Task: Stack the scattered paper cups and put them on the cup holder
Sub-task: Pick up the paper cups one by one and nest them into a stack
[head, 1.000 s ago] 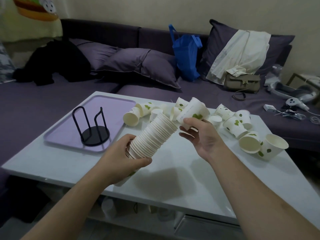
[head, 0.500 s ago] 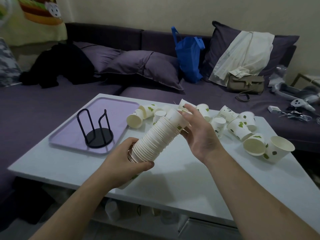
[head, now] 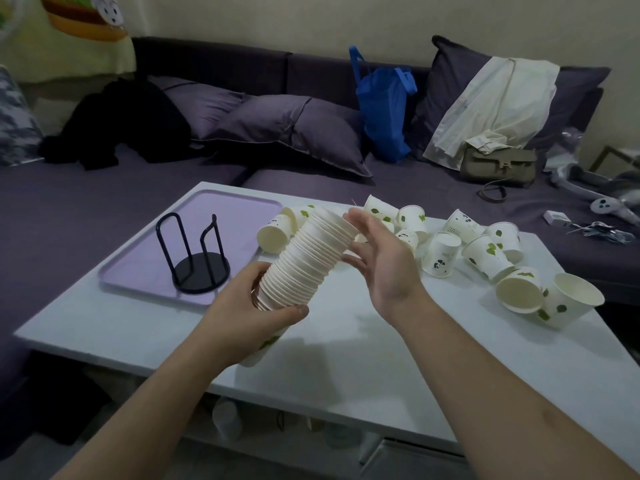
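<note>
Gripping the lower part of a long stack of paper cups (head: 306, 261), the left hand (head: 249, 313) had its fingers and thumb wrapped round it, and the stack slanted up and to the right above the white table (head: 346, 358). The right hand (head: 384, 265) was spread loose beside the stack's upper end, palm turned toward it, with fingertips at or just off the top rim; whether they actually touched could not be told. It grasped nothing. Loose cups (head: 441, 254) lay scattered on the far and right side of the table, most on their sides, one standing mouth down, and two large ones (head: 519, 294) sat near the right edge with their mouths facing the camera. One more cup (head: 275, 233) lay on its side just left of the stack's top. A black wire cup holder (head: 201, 268) stood upright and bare on a lilac tray (head: 138, 258) at the table's left, well apart from the stack. Behind the table ran a purple sofa (head: 104, 202) carrying a blue bag (head: 384, 109) and a small grey handbag (head: 498, 164)
</note>
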Tool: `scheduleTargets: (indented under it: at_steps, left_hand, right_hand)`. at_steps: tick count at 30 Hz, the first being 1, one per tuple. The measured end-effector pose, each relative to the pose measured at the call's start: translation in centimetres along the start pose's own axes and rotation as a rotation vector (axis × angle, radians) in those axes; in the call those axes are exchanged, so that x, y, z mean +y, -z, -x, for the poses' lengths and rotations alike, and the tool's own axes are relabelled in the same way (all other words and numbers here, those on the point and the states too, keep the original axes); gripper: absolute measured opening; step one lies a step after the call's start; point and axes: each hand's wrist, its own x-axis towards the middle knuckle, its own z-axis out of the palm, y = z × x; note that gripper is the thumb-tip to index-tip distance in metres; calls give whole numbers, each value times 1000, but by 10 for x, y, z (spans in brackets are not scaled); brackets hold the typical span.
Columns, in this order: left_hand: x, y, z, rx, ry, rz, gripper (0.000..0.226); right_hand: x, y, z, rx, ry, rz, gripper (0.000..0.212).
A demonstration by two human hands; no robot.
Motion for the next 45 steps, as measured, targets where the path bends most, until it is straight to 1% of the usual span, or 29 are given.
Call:
scheduleTargets:
  at_steps: [1,3,5,7,9,11,13,15,17,22,25,27,28,29,31,32,33,34,36,39,43,45]
  left_hand:
    - [-1,1,-1,9,10,29,52]
    - [-2,3,-4,19,34,84,54]
    - [-4,6,-7,33,62,143,58]
    - [-6,8,-9,41,85,189,59]
    - [-7,9,-12,41,99,227,59]
    - [-8,10,-14,35,107,266,60]
    - [-8,10,-17,31,115,308,61]
    - [-11,10,-20,25,126,350,62]
    - [-13,10,-21,14,134,383,65]
    - [-15,7,-21,-2,133,388,68]
    - [-15,8,-20,-3,138,365,69]
    - [-14,9,-18,8,137,342,71]
    - [-13,10,-17,19,139,327,72]
    - [-13,11,-16,31,144,314,72]
    - [-10,12,-15,42,148,300,71]
    - [-8,12,-14,40,148,292,71]
    - [-6,11,-12,40,146,279,71]
    - [-5,11,-12,44,144,263,71]
    - [-2,10,-9,57,142,240,71]
    - [4,9,-6,78,119,248,71]
    - [11,9,-5,107,47,264,63]
    - [13,9,-6,127,25,254,56]
  right_hand:
    - [4,0,-6,63,10,77,32]
    - [17,1,-18,117,74,422,29]
    - [32,0,-30,55,158,796,41]
    - [40,-6,-42,-7,195,1055,54]
    - [42,-15,-57,-37,190,1199,63]
    - [42,-22,-70,-64,138,1300,67]
    - [43,-26,-81,-81,93,1373,64]
    - [45,-27,-89,-76,80,1403,54]
    - [45,-29,-94,-49,94,1370,42]
    - [41,-31,-91,30,125,1358,30]
    - [36,-28,-82,46,130,1350,41]
    - [31,-22,-73,76,91,1221,50]
    - [29,-19,-68,104,52,1099,52]
    - [26,-16,-63,142,10,901,47]
    - [17,-9,-47,176,-84,325,16]
    - [14,-6,-38,161,-141,84,10]
    - [9,-5,-29,139,-186,-73,11]
    - [6,-3,-22,119,-212,-155,16]
    - [1,-5,-13,63,-226,-214,23]
    - [-14,-15,-6,4,-190,-195,13]
    - [-35,-26,-8,-65,-28,-154,34]
    - [-47,-36,-6,-112,53,-138,37]
